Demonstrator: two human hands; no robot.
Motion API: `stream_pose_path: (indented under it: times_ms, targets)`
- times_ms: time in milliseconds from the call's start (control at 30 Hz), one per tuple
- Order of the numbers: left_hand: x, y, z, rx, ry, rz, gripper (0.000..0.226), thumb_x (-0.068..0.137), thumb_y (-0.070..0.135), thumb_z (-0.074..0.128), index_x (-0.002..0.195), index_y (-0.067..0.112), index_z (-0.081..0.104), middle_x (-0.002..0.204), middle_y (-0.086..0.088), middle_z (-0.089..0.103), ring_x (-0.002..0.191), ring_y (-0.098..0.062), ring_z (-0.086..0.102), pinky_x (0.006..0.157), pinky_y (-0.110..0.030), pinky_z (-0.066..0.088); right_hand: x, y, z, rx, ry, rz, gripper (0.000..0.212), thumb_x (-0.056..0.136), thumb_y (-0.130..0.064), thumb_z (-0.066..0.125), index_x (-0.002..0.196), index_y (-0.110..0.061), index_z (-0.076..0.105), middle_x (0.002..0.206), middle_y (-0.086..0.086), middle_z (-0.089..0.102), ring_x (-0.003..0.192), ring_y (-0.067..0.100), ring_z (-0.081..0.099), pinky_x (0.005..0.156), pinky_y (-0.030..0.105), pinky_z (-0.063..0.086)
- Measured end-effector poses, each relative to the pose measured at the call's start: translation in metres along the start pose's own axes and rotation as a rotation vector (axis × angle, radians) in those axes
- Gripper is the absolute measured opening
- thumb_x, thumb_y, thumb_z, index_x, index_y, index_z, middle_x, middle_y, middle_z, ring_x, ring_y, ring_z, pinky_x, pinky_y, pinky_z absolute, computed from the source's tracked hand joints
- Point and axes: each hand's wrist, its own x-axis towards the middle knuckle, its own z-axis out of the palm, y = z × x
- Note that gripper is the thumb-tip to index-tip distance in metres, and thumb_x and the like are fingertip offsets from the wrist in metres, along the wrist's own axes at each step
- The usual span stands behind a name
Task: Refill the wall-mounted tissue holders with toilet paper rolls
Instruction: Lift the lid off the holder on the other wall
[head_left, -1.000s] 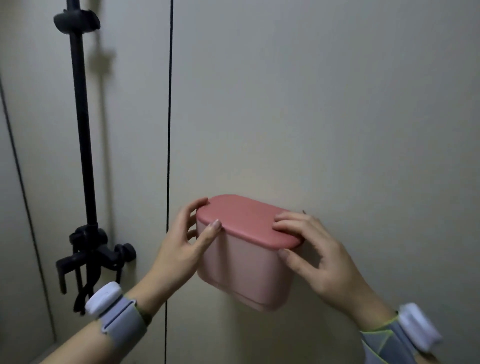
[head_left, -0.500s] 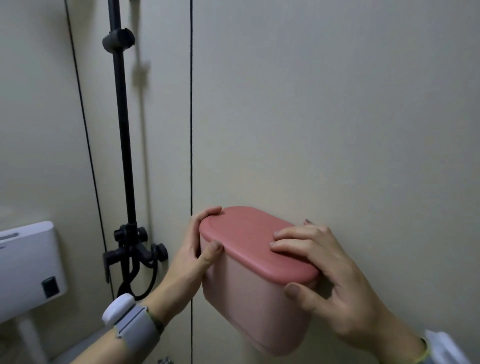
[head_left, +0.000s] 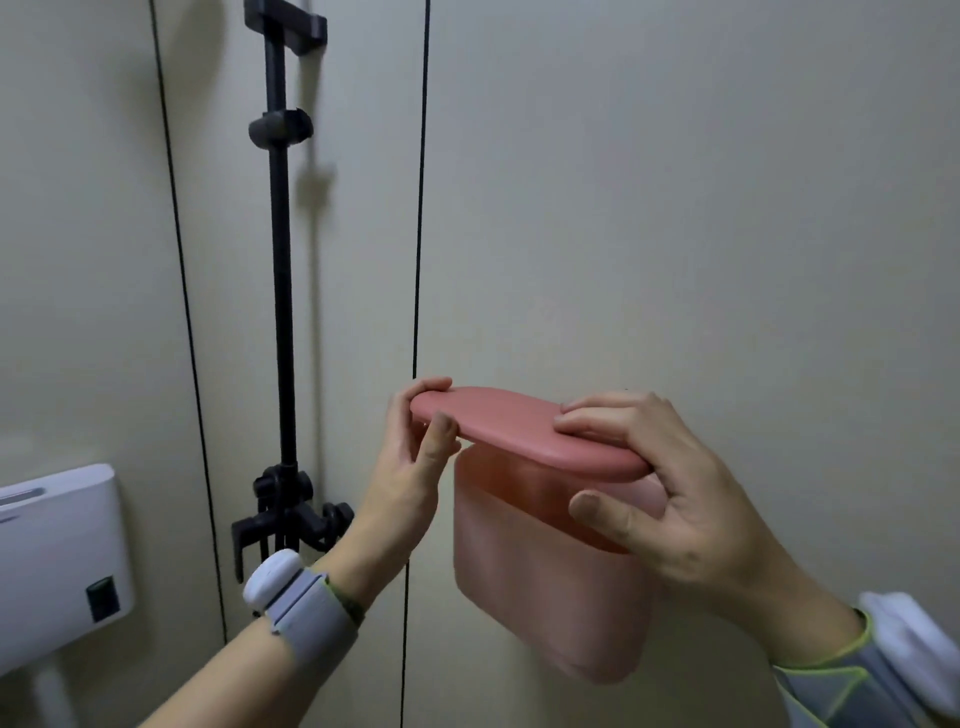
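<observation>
Pink plastic, a lid (head_left: 524, 431) lifted clear of the front rim of the wall-mounted tissue holder (head_left: 545, 582), which hangs on the pale wall panel (head_left: 675, 208) just right of a dark seam. The left hand (head_left: 410, 467) pinches the lid's left end between thumb and fingers; the right hand (head_left: 670, 493) grips its right end, fingers on top, thumb below. I see no roll from here. The lid looks smooth, so a slack pinch could let it drop. Pulling unevenly might strain whatever fixes the holder. A black shower rail (head_left: 280, 291) stands well left.
</observation>
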Motion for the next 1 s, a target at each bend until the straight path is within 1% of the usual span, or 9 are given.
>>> stream_pose_path:
  times_ms: [100, 200, 333, 467, 567, 667, 834, 934, 1000]
  targets:
    - [-0.013, 0.015, -0.031, -0.023, 0.040, 0.016, 0.080, 0.066, 0.086, 0.058, 0.126, 0.034, 0.049, 0.127, -0.003, 0.057, 0.121, -0.022, 0.059, 0.100, -0.039, 0.049, 0.014, -0.029, 0.024, 0.000, 0.060, -0.079, 0.027, 0.093, -0.037, 0.060, 0.119, -0.028, 0.063, 0.120, -0.015, 0.059, 0.114, 0.016, 0.056, 0.094, 0.029, 0.045]
    - [-0.038, 0.020, -0.074, 0.018, 0.118, -0.026, 0.082, 0.069, 0.085, 0.054, 0.128, 0.029, 0.046, 0.123, -0.004, 0.058, 0.118, -0.023, 0.061, 0.097, -0.039, 0.051, 0.024, -0.053, 0.070, 0.073, 0.141, -0.120, 0.024, 0.095, -0.010, 0.058, 0.110, -0.026, 0.069, 0.108, -0.015, 0.064, 0.102, 0.018, 0.060, 0.084, 0.031, 0.048]
    - [-0.083, 0.029, -0.137, 0.360, 0.237, -0.022, 0.039, 0.095, 0.052, 0.038, 0.117, 0.027, 0.055, 0.108, -0.012, 0.061, 0.095, -0.024, 0.063, 0.085, -0.031, 0.050, 0.037, -0.071, 0.138, 0.162, 0.049, -0.134, 0.027, 0.091, -0.004, 0.061, 0.103, -0.028, 0.070, 0.093, -0.015, 0.065, 0.090, 0.012, 0.060, 0.077, 0.028, 0.047]
    - [-0.138, 0.049, -0.191, 0.784, 0.265, 0.030, 0.035, 0.100, 0.050, 0.033, 0.113, 0.031, 0.060, 0.108, 0.010, 0.062, 0.103, -0.010, 0.061, 0.085, -0.025, 0.050, 0.050, -0.096, 0.217, 0.356, -0.138, -0.027, 0.037, 0.080, 0.009, 0.065, 0.093, -0.025, 0.067, 0.083, -0.014, 0.066, 0.082, 0.005, 0.062, 0.071, 0.017, 0.045]
    - [-0.178, 0.063, -0.225, 0.973, 0.326, -0.002, 0.027, 0.099, 0.044, 0.040, 0.120, 0.035, 0.054, 0.114, 0.018, 0.061, 0.108, -0.004, 0.060, 0.089, -0.015, 0.045, 0.058, -0.127, 0.274, 0.519, -0.262, 0.003, 0.017, 0.081, -0.007, 0.066, 0.089, -0.022, 0.066, 0.079, -0.012, 0.067, 0.075, 0.003, 0.062, 0.067, 0.018, 0.046]
    - [-0.218, 0.072, -0.253, 1.077, 0.505, -0.061, 0.032, 0.093, 0.015, 0.046, 0.121, 0.024, 0.059, 0.116, 0.011, 0.065, 0.109, -0.002, 0.059, 0.094, -0.017, 0.044, 0.057, -0.157, 0.325, 0.678, -0.399, -0.006, 0.014, 0.080, -0.013, 0.068, 0.090, -0.022, 0.066, 0.081, -0.011, 0.070, 0.077, 0.002, 0.065, 0.073, 0.026, 0.052]
    - [-0.292, 0.091, -0.272, 1.123, 0.917, -0.195, 0.033, 0.091, 0.010, 0.046, 0.116, 0.026, 0.060, 0.109, 0.018, 0.066, 0.103, 0.008, 0.059, 0.088, -0.009, 0.042, 0.038, -0.204, 0.392, 0.961, -0.735, -0.005, 0.029, 0.080, 0.002, 0.071, 0.098, -0.020, 0.065, 0.092, -0.006, 0.071, 0.086, 0.007, 0.064, 0.083, 0.030, 0.051]
    - [-0.345, 0.099, -0.267, 1.135, 1.183, -0.289, 0.037, 0.094, 0.009, 0.049, 0.120, 0.036, 0.055, 0.106, 0.024, 0.064, 0.101, 0.000, 0.061, 0.088, -0.023, 0.048, 0.008, -0.231, 0.412, 1.135, -0.924, 0.036, 0.032, 0.081, 0.007, 0.069, 0.104, -0.014, 0.063, 0.098, 0.010, 0.070, 0.087, 0.015, 0.061, 0.086, 0.039, 0.051]
    - [-0.380, 0.104, -0.256, 1.127, 1.367, -0.346, 0.041, 0.096, 0.011, 0.050, 0.119, 0.044, 0.052, 0.099, 0.025, 0.062, 0.090, -0.006, 0.064, 0.079, -0.031, 0.052, -0.019, -0.249, 0.420, 1.238, -1.061, 0.051, 0.034, 0.082, 0.009, 0.068, 0.110, -0.011, 0.061, 0.102, 0.021, 0.066, 0.086, 0.022, 0.056, 0.085, 0.048, 0.051]
